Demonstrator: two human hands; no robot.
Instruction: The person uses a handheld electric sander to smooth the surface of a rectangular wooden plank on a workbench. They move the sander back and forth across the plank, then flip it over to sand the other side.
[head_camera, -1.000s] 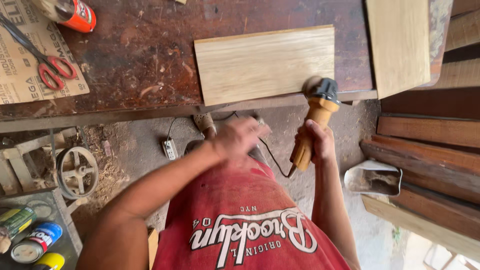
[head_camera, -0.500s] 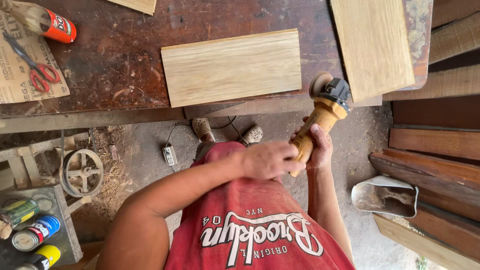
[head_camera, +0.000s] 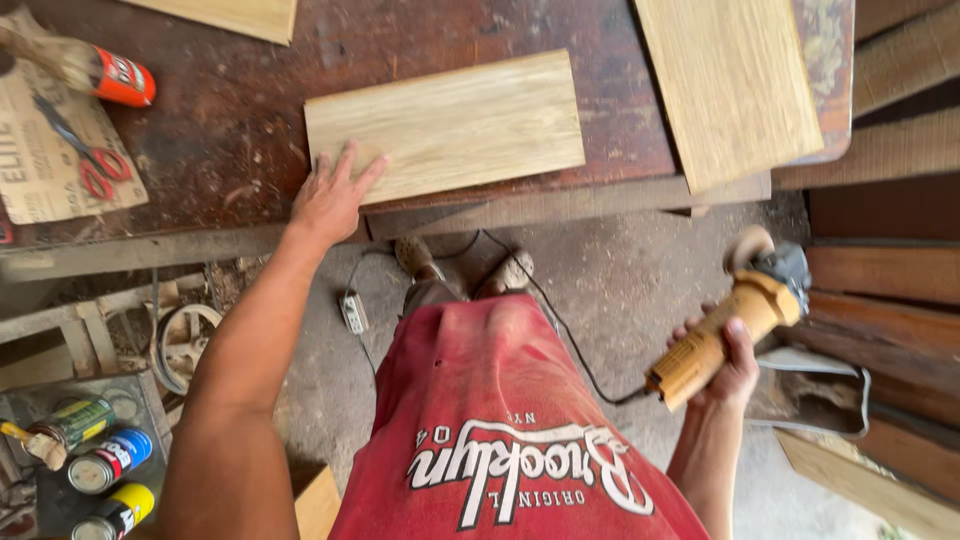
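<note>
— While pressing flat on the pale wooden board (head_camera: 445, 127), left hand (head_camera: 333, 198) spread wide, fingers splayed over the board's near left corner, palm hanging off the edge. Nothing gripped, only resting on top.

— And right hand (head_camera: 722, 362)?

— Wrapped tight around the yellow body of an angle grinder (head_camera: 728, 322), held low and out to the right side, well apart from the board and off the workbench (head_camera: 200, 120). Sanding disc end pointing up and away, over the dusty floor (head_camera: 620, 280). Black cord (head_camera: 560, 330) trailing from the handle's tail across the floor toward a white power strip (head_camera: 354, 312).

— Where exactly is the board lying?

— Flat on the dark, scuffed bench top, close to the front edge, long side running left to right, slightly tilted. Lying just beyond to the right, a larger pale panel (head_camera: 728, 85), overhanging the bench edge. Another pale piece (head_camera: 235, 15) at the top, cut off by the frame.

— Anything else on the bench?

— Far left: red-handled scissors (head_camera: 85, 160) on a scrap of brown cardboard (head_camera: 40, 170), and an orange-capped can (head_camera: 105, 72) lying on its side beside them.

— Below the bench?

— Spray cans (head_camera: 105, 465) bunched at the lower left, a metal pulley wheel (head_camera: 185, 340) just above them. Stacked planks (head_camera: 880, 270) along the right. Two dusty shoes (head_camera: 465, 265) showing under the bench edge, above a red shirt (head_camera: 500, 420).
</note>
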